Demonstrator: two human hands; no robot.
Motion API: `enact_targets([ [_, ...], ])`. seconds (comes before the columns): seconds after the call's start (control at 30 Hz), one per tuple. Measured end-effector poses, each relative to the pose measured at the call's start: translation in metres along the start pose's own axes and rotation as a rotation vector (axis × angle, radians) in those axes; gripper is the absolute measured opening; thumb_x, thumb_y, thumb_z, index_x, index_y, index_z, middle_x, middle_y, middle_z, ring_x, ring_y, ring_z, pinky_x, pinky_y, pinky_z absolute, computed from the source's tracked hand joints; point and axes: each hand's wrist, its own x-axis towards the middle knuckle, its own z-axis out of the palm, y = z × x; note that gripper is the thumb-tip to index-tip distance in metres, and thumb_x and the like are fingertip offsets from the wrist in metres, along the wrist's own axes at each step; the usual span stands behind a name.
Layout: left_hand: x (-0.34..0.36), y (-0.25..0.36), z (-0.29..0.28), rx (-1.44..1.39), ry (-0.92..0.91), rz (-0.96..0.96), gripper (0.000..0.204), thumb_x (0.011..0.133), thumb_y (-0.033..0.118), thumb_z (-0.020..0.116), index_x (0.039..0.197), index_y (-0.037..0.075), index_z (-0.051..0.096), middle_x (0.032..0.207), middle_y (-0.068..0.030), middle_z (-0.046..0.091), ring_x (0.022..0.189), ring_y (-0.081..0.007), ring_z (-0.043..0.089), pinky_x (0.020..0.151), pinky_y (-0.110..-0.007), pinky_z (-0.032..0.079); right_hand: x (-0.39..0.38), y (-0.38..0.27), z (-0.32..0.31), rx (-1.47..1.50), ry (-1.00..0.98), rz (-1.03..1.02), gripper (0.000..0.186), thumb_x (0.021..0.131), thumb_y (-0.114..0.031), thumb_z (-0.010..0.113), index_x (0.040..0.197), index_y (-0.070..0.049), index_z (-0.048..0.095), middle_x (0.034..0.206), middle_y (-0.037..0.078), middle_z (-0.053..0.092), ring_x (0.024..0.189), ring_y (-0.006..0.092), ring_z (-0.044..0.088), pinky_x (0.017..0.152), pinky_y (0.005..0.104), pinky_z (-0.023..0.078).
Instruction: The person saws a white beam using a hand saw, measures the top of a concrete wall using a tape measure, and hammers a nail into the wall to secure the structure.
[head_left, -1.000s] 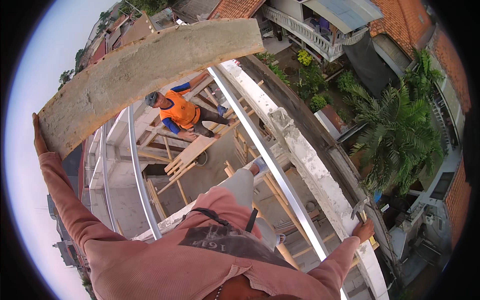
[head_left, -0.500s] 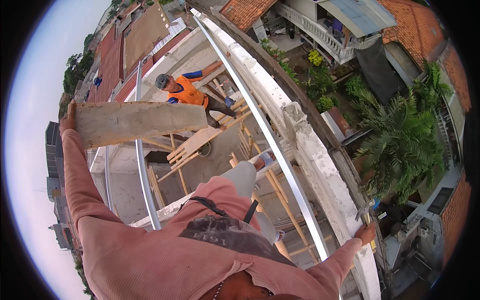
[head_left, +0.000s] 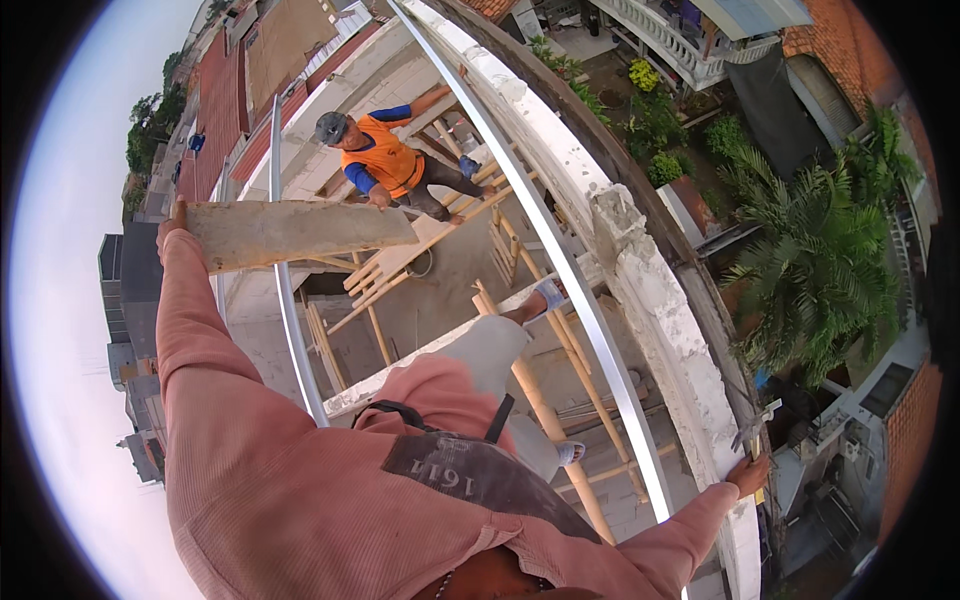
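My left hand (head_left: 172, 222) is closed around the left end of a long, weathered, rust-stained board (head_left: 300, 233), held out over the open roof frame. Just above the board's right half is the hand of a co-worker (head_left: 385, 150) in an orange shirt and cap, standing lower on scaffolding; whether it touches the board I cannot tell. My right hand (head_left: 748, 476) is closed on a hammer (head_left: 748, 432) at the rough white wall top (head_left: 665, 325). A long silver metal beam (head_left: 535, 225) runs beside that wall. My legs and sandalled feet show below me, among the framing.
Bamboo poles and planks (head_left: 405, 265) form scaffolding over a concrete floor below, with another metal beam (head_left: 292, 340) at the left. Beyond the right wall is a drop to a yard with a palm (head_left: 800, 280), tiled roofs and a balcony (head_left: 670, 40). Red metal roofs (head_left: 210, 135) lie upper left.
The board has been lowered and swung from high across the view, shifting slightly right in the last half second. The co-worker's hand has risen toward it. My right hand remains on the hammer.
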Motion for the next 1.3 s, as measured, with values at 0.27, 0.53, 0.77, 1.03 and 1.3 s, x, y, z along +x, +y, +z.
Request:
enact_targets([
  [0.27,-0.045,0.167,0.098,0.065,-0.094,0.551,0.071,0.093,0.054,0.051,0.136,-0.003,0.048,0.134,-0.0241,0.052,0.127,-0.0344,0.049,0.111,-0.041,0.035,0.038,-0.001,-0.034,0.111,0.050,-0.010,0.028,0.075,-0.016,0.068,0.103,-0.016,0.060,0.095,0.004,0.060,0.098,0.0267,0.058,0.087,0.0443,0.041],
  [0.53,-0.198,0.281,-0.008,-0.162,0.297,0.928,0.067,0.099,0.043,0.052,0.141,-0.007,0.039,0.142,-0.0273,0.044,0.132,-0.0362,0.043,0.113,-0.042,0.032,-0.005,0.000,-0.043,0.041,-0.054,0.083,0.024,0.082,-0.032,0.067,0.101,-0.018,0.061,0.097,0.001,0.064,0.100,0.0213,0.060,0.087,0.0408,0.042],
  [0.77,-0.510,0.383,-0.022,-0.674,-0.234,2.240,0.060,0.103,0.035,0.049,0.141,-0.010,0.039,0.142,-0.0287,0.043,0.134,-0.0407,0.039,0.112,-0.048,0.029,-0.006,-0.014,-0.046,0.117,0.171,0.140,0.012,0.084,-0.031,0.064,0.090,-0.020,0.064,0.089,-0.001,0.061,0.094,0.0186,0.057,0.083,0.0372,0.039],
  [1.03,-0.860,0.383,0.053,-0.591,-0.028,2.630,0.073,0.101,0.050,0.042,0.152,0.000,0.026,0.156,-0.0233,0.028,0.146,-0.0387,0.023,0.117,-0.051,0.021,-0.003,-0.001,-0.047,0.354,0.615,0.231,0.022,0.093,-0.036,0.059,0.084,-0.016,0.061,0.085,0.002,0.057,0.091,0.0244,0.054,0.092,0.0406,0.040],
  [1.3,-0.963,0.361,0.104,-0.132,-0.358,2.475,0.087,0.088,0.077,0.038,0.157,0.027,0.020,0.159,-0.0103,0.029,0.147,-0.0364,0.024,0.114,-0.065,0.016,-0.073,0.088,-0.187,0.609,0.913,0.470,0.022,0.085,-0.027,0.073,0.084,-0.009,0.059,0.073,0.007,0.061,0.067,0.0277,0.059,0.067,0.0381,0.047],
])
